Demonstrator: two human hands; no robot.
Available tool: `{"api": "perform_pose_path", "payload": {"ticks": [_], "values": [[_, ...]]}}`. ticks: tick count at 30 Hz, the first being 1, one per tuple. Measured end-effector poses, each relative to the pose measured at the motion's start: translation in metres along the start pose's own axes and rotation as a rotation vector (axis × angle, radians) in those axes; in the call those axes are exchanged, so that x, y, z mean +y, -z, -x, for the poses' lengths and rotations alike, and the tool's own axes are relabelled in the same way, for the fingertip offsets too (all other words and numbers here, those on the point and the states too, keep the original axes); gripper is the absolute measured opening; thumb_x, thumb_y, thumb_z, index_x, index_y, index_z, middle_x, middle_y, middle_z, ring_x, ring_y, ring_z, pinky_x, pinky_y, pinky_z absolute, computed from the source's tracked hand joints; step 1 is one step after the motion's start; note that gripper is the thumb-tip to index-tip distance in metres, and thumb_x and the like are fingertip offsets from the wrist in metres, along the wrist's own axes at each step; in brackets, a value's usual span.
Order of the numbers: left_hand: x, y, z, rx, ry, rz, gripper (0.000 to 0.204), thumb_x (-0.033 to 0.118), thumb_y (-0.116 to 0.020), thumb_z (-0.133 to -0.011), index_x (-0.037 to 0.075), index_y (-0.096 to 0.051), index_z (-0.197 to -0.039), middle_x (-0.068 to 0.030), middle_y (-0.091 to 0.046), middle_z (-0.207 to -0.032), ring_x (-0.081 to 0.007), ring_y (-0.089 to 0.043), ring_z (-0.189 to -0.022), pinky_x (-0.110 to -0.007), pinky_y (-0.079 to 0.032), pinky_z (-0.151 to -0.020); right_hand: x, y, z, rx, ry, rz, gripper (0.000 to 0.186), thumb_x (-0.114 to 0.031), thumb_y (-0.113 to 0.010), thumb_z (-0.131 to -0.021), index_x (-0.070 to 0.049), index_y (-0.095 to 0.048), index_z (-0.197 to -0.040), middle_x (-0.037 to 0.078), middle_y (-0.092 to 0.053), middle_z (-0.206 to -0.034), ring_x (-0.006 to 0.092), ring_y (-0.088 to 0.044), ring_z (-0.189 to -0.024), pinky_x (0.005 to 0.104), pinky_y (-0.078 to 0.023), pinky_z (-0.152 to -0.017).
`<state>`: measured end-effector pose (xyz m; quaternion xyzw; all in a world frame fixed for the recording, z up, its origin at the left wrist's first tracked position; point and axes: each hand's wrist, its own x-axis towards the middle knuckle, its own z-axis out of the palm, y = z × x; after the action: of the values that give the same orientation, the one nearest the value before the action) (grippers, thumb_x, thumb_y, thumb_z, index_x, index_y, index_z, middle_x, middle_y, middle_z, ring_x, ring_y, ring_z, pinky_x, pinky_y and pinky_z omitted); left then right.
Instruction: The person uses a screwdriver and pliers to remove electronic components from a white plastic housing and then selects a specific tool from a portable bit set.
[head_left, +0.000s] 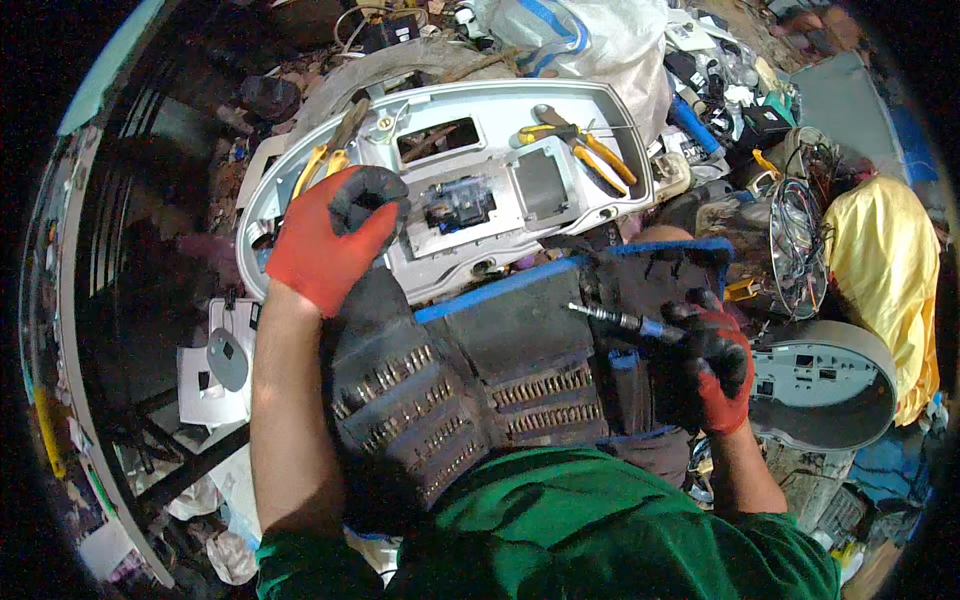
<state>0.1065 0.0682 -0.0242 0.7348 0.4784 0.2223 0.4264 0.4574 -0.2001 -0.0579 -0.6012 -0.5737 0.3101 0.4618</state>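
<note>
My right hand (718,362), in a red and black glove, is closed round a screwdriver (628,321). Its metal tip points left, over an unrolled black tool pouch (500,335) with blue edging that lies across my lap. Rows of driver bits (545,388) sit in the pouch's loops. My left hand (340,232), gloved alike, is raised over the near left side of a white plastic housing (420,105). Its fingers curl in toward the thumb; whatever they may hold is hidden. A dark module (460,205) is set in the housing's middle.
Yellow-handled pliers (597,155) lie in the housing's right end, and another yellow-handled tool (335,145) at its left. A white sack (600,50) stands behind. On the right are a grey round casing (830,385), tangled wires (795,240) and a yellow sack (880,270).
</note>
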Motion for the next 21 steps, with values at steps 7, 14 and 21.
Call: {"api": "perform_pose_path", "payload": {"ticks": [7, 14, 21], "values": [[0.027, -0.013, -0.018, 0.025, -0.119, 0.07, 0.019, 0.005, -0.069, -0.087, 0.0, -0.067, -0.106, -0.0073, -0.071, -0.097, -0.0151, -0.067, -0.088, -0.028, -0.053, -0.082, 0.012, 0.011, 0.012, 0.018, 0.028, -0.017, 0.043, -0.036, -0.066, -0.083, -0.009, -0.055, -0.115, 0.019, -0.064, -0.112, 0.0412, -0.058, -0.116, 0.0632, -0.024, -0.113], [0.05, -0.025, -0.057, -0.163, -0.29, -0.22, 0.019, 0.004, -0.068, -0.085, -0.001, -0.068, -0.103, -0.0127, -0.071, -0.101, -0.0201, -0.069, -0.092, -0.03, -0.053, -0.084, 0.01, 0.009, -0.011, -0.075, 0.035, -0.082, 0.034, -0.028, -0.066, -0.076, -0.003, -0.068, -0.1, 0.021, -0.064, -0.111, 0.0416, -0.059, -0.117, 0.0606, -0.022, -0.114], [0.055, -0.062, -0.122, -0.389, -0.176, -0.128, 0.021, 0.017, -0.069, -0.087, 0.004, -0.071, -0.104, -0.0078, -0.073, -0.099, -0.0155, -0.066, -0.092, -0.03, -0.05, -0.086, 0.009, 0.006, -0.017, -0.072, 0.057, -0.128, 0.032, -0.027, -0.065, -0.078, -0.005, -0.067, -0.101, 0.02, -0.063, -0.112, 0.0407, -0.058, -0.116, 0.0601, -0.023, -0.114]]}}
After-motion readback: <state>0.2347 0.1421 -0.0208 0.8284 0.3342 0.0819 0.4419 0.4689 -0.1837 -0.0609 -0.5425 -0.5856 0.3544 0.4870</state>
